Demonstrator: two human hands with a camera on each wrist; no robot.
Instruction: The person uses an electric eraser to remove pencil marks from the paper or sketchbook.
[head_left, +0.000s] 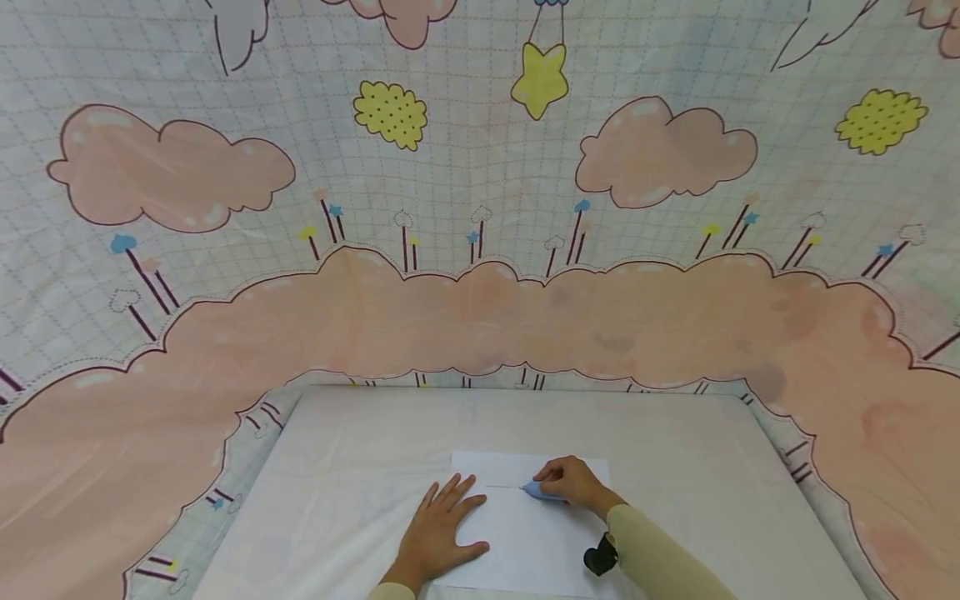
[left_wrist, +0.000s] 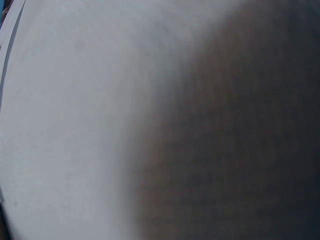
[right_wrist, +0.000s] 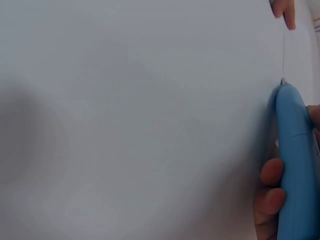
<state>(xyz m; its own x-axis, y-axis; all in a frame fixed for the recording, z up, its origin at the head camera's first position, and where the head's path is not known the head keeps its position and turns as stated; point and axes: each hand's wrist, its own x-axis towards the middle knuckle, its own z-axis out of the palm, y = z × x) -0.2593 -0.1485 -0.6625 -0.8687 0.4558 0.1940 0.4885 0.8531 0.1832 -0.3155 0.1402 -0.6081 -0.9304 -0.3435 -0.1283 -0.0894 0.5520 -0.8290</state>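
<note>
A white sheet of paper [head_left: 525, 542] lies on the white-covered table. My left hand [head_left: 442, 529] rests flat on its left side with the fingers spread. My right hand [head_left: 573, 483] grips a blue utility knife [right_wrist: 295, 160] with a thick, rounded body, fingers on one side and thumb on the other. Its short grey tip meets the paper at the end of a thin line [right_wrist: 283, 55], which runs leftward in the head view toward my left hand. In the right wrist view the left fingertips [right_wrist: 285, 12] show at the top. A dark blur fills much of the left wrist view.
The table [head_left: 337, 467] has a smooth white cover. Behind and around it hangs a printed cloth [head_left: 480, 321] with pink clouds and yellow stars. A black heart-shaped item [head_left: 600, 556] sits at the right wrist, by the beige sleeve [head_left: 660, 550].
</note>
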